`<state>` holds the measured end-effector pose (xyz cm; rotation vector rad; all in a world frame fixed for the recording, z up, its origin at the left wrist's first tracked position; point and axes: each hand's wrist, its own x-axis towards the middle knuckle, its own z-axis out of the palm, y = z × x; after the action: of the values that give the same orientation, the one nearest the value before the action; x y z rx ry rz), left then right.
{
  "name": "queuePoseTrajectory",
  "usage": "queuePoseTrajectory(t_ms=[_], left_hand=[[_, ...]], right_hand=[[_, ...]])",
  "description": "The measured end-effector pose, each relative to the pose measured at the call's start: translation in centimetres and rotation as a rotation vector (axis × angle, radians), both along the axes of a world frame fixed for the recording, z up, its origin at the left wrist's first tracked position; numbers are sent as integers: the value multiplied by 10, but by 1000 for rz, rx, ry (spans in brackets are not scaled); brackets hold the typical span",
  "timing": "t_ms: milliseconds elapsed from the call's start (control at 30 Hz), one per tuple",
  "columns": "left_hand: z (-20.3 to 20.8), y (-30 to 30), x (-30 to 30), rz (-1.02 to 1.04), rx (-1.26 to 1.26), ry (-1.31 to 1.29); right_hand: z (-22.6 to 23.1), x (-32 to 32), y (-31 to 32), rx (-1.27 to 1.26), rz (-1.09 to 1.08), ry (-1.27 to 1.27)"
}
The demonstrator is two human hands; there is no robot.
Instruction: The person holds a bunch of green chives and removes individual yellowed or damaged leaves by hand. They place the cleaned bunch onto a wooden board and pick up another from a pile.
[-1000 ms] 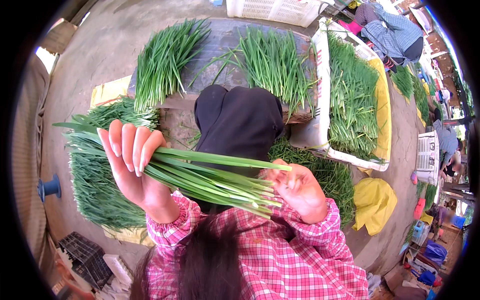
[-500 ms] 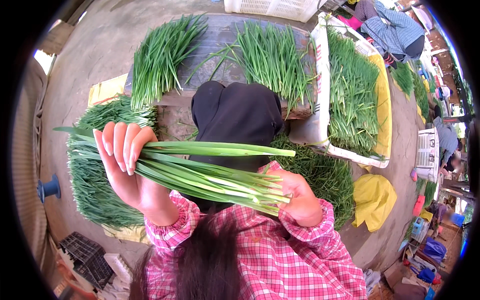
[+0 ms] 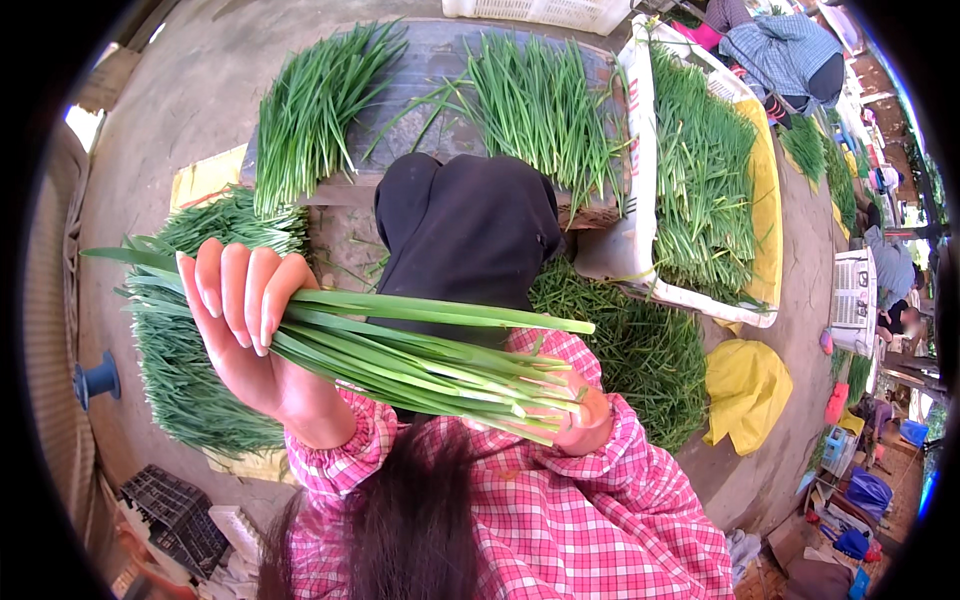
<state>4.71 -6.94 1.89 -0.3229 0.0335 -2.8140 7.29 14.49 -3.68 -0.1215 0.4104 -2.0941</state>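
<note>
My left hand point(image 3: 250, 310) is closed around a bunch of garlic chives point(image 3: 430, 365), held level across my lap. Green leaf tips stick out to the left past the fingers, and the pale cut stem ends fan out to the right. One broad stalk lies a little apart along the upper side. Behind the stem ends, close against them, is my right hand point(image 3: 592, 425); its fingers are mostly hidden by the stems. Below the left hand lies a large heap of chives point(image 3: 200, 375).
Two chive piles point(image 3: 315, 110) point(image 3: 545, 115) rest on a low dark board point(image 3: 425, 60) ahead. A white crate point(image 3: 640, 150) lined with yellow holds more chives at right. Loose greens point(image 3: 640, 360) and a yellow sack point(image 3: 748, 395) lie on the floor; a person point(image 3: 785, 55) bends at far right.
My right hand has moved slightly left and down, further behind the stem ends. The left hand keeps its hold on the chives, with the leaf tips shifted a little left.
</note>
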Motion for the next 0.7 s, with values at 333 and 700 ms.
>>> queuePoseTrajectory(t_ms=[333, 700], left_hand=[[-2, 2, -2, 1, -60, 1], [-4, 4, -2, -21, -136, 32]], right_hand=[[5, -7, 1, 25, 77, 82], [-5, -3, 7, 11, 169, 44]])
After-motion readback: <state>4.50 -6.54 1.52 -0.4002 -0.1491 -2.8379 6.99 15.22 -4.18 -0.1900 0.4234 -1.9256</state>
